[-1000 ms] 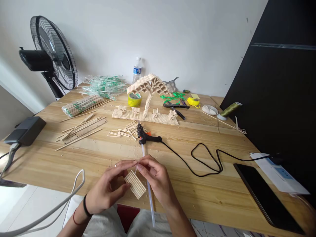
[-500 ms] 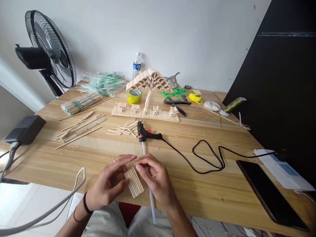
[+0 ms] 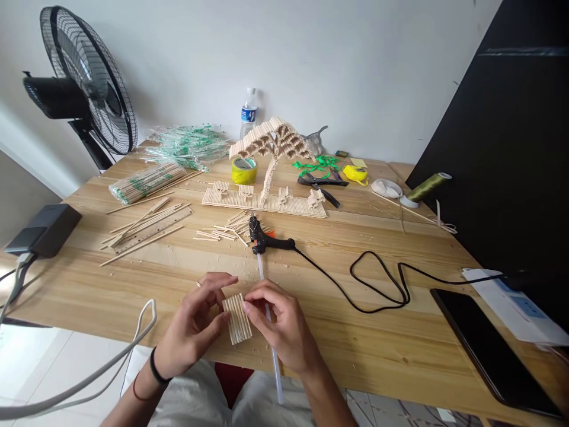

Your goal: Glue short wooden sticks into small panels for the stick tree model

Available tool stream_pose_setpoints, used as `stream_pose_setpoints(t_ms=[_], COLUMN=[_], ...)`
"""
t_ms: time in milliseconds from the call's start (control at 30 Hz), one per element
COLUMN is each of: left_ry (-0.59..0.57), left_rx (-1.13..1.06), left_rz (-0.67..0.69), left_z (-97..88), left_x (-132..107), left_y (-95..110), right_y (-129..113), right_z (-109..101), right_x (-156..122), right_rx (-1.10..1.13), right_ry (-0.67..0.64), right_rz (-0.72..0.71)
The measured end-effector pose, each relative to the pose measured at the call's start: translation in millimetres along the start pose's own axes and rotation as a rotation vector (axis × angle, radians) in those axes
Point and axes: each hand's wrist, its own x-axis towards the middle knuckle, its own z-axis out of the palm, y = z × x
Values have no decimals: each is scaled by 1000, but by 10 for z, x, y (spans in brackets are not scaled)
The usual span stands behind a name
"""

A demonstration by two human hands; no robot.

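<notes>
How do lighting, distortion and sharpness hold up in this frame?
Head view: the floor at lower left looks overexposed; same head view: the fan leans and the phone looks stretched, suggesting wide-angle distortion; head view again: left hand, right hand and stick panel look reasonably sharp.

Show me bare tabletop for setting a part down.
Largest patch: right of the right hand, bordered by the black cord and phone. Smaller: between the loose sticks and left hand, lightly littered. Crowded: behind the glue gun, with short sticks and the stick model.
</notes>
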Motion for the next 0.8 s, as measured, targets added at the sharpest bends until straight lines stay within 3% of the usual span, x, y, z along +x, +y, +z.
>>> stream_pose_setpoints(t_ms=[267, 567, 800], left_ry=[1, 63, 14], left_rx=[-44, -69, -173], left_rz=[13, -24, -74], left_z=[14, 34, 11], left_x=[3, 27, 2], left_y=[-32, 7, -23], right_y=[-47, 14, 41], right_z=[-17, 17, 23], right_x=[9, 1, 11], right_rx=[-66, -42, -58], right_ry=[-35, 70, 37], right_rz=[-9, -24, -107])
